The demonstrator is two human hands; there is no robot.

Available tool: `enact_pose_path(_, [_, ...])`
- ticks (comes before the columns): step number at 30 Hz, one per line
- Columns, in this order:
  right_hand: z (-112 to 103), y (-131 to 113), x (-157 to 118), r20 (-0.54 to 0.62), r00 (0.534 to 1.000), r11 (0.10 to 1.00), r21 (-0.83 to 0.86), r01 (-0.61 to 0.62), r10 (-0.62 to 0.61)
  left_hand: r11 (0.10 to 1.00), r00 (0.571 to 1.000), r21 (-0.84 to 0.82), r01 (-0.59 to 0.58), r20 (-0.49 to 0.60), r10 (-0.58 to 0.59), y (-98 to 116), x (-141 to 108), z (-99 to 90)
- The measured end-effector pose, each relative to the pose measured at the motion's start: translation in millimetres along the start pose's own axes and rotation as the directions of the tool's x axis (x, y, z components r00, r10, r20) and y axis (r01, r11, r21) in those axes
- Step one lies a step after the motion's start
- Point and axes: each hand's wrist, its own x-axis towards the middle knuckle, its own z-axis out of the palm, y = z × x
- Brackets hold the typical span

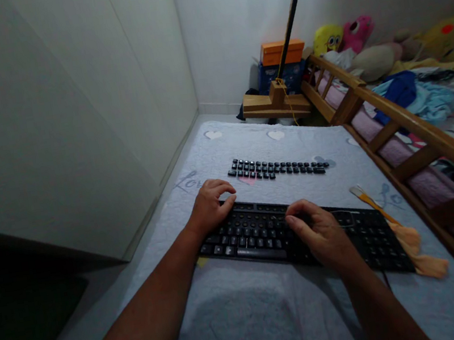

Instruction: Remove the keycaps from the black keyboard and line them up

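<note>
A black keyboard lies across the light blue cloth, with some keycaps off in its upper rows. My left hand rests at its upper left edge, thumb and fingers apart, holding nothing. Over the middle right of the keyboard is my right hand, its thumb and index finger brought together around a thin wire tool. Beyond the keyboard, loose black keycaps are laid out in rows. A brush and a crumpled orange cloth lie at the keyboard's right.
A wooden bed rail runs along the right side, with clothes and plush toys behind it. A pale cabinet stands on the left. At the back are a wooden stand with a dark pole and an orange box.
</note>
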Motion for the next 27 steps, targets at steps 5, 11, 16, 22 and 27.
enact_pose_path(5, [13,3,-2,-0.033,0.998,0.992,-0.116,0.041,-0.046,0.995,0.995,0.053,-0.079,0.063,0.076,13,-3,3.3])
enact_pose_path(11, [25,8,-5,0.005,0.986,0.975,-0.151,0.166,-0.167,0.995,0.993,0.056,-0.083,0.085,0.079,12,-3,5.8])
enact_pose_path(16, [28,8,-5,0.021,0.977,0.964,-0.163,0.212,-0.211,0.995,0.993,0.06,-0.074,0.097,0.068,11,-3,5.7])
enact_pose_path(22, [29,8,-5,0.037,0.977,0.965,-0.149,0.214,-0.211,0.998,0.995,0.038,-0.048,0.092,0.044,11,-3,4.5])
enact_pose_path(27, [33,9,-4,-0.024,0.988,0.98,-0.134,0.149,-0.154,0.998,0.995,-0.054,0.025,0.1,-0.019,9,-1,3.1])
